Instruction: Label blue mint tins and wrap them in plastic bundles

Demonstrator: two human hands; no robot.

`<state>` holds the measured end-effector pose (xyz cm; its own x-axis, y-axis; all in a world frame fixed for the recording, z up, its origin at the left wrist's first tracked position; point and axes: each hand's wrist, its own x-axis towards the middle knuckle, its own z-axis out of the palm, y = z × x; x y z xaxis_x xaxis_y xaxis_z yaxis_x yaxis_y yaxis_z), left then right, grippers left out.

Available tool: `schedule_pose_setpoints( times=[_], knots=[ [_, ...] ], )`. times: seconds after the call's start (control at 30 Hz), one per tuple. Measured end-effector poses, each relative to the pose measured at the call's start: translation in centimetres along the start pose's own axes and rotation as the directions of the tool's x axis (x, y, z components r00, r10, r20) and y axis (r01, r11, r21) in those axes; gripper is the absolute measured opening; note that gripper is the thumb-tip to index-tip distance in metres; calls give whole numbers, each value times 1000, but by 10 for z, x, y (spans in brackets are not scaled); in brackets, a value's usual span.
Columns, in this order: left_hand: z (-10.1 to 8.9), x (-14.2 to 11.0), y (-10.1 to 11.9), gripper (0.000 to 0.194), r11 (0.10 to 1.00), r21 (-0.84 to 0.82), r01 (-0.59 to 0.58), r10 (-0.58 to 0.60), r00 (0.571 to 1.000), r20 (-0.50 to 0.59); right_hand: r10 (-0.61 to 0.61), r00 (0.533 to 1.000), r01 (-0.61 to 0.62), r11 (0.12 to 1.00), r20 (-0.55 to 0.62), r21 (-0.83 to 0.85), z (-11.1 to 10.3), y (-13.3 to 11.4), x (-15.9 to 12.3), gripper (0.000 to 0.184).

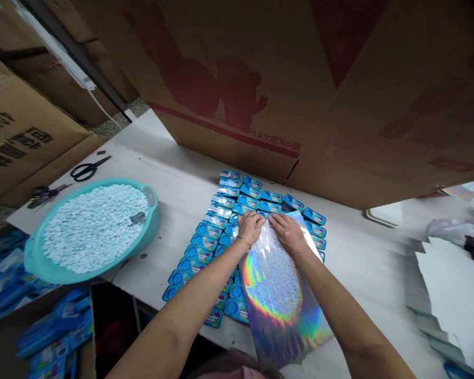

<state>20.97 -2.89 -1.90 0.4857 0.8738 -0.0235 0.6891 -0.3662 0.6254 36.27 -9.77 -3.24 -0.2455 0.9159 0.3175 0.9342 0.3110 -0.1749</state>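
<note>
A shiny holographic sheet (276, 300) lies over part of several rows of small blue tins (197, 253) and reaches down past the table's front edge. At its far edge, my left hand (250, 227) has its fingers closed in a pinch on the left part. Beside it, my right hand (287, 231) grips the same edge, thumb and fingers drawn together. The two hands nearly meet at the fingertips. Exactly what lies under the fingertips is hidden. Uncovered tins show to the left, behind and to the right of the sheet.
A turquoise basin (152, 223) full of pale blue pieces stands left. Black scissors (86, 169) and a second cutting tool (45, 196) lie behind it. A large cardboard box (237, 89) walls off the back. Blue packets (55, 326) fill a lower-left box; white sheets (454, 295) are stacked right.
</note>
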Motion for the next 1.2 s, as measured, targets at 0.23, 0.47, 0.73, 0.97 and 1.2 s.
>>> schedule_pose_setpoints(
  times=[0.23,0.47,0.73,0.97,1.2],
  knots=[
    [3,1,-5,22,998,22,-52,53,998,-39,28,1000,-27,999,8,-37,6,-4,-9,32],
    [4,3,-3,21,998,21,-65,65,997,-40,95,995,-96,994,-16,-55,11,-7,-4,31],
    [2,-2,3,25,998,36,-54,55,998,-27,43,993,-41,999,-112,16,11,-12,-12,34],
    [-2,-6,2,27,998,51,-48,51,997,-55,95,982,-73,987,-160,142,15,-13,-7,36],
    [-3,-9,4,27,999,23,-38,39,997,-67,47,982,-27,994,-181,109,20,-14,-13,39]
  ],
)
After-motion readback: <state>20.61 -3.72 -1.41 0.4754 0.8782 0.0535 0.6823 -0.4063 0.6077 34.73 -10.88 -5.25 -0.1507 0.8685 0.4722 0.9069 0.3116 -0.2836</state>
